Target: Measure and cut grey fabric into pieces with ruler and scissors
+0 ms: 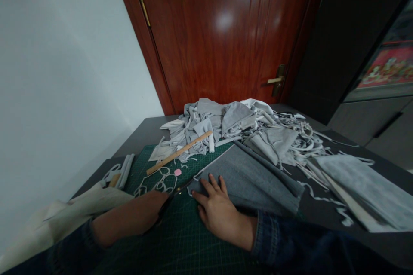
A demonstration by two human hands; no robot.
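Observation:
My left hand (146, 215) is closed round the dark handles of a pair of scissors (179, 190). The blades point up and right to the left edge of a grey-blue piece of fabric (248, 176), where a narrow strip of the edge runs beside them. How far apart the blades are is hard to tell. My right hand (216, 206) lies on the fabric with its fingers spread, close to the blade tips. Under the fabric is a green cutting mat (180, 240). A wooden ruler (179, 153) and a pink piece of chalk-like material (177, 172) lie just beyond the scissors.
A heap of grey fabric scraps (206, 122) covers the table's back, before a red-brown door (219, 43). Folded grey fabric (368, 189) lies at right. Cream cloth (74, 212) and rolled pieces (125, 172) are at left. Thin cut strips (164, 178) lie on the mat.

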